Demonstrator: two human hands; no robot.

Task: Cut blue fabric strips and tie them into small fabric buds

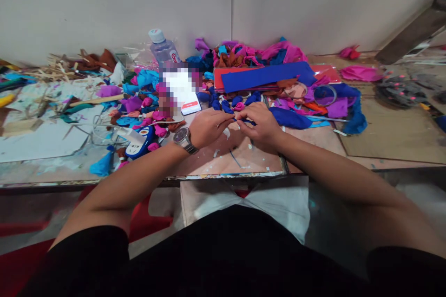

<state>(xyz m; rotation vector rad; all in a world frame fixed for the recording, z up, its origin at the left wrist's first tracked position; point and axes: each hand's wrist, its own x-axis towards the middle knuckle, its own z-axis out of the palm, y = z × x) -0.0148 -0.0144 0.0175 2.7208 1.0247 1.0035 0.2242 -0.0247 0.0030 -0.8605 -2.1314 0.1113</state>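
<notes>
My left hand (208,126), with a metal wristwatch (184,139) on its wrist, and my right hand (259,124) meet over the brown board (230,158) at the table's middle. Both hands have their fingers pinched together on a small dark blue piece of fabric (244,120) held between them. Just beyond the fingers lie small blue and pink fabric bundles (230,103). A flat blue sheet (266,75) rests on a red sheet (324,72) further back.
Heaps of pink, blue and purple fabric scraps (251,53) cover the back of the table. A plastic water bottle (163,50) stands at the wall. A tape roll (324,94) lies right, wooden strips (55,67) left, a blue-white power strip (141,141) near my left wrist.
</notes>
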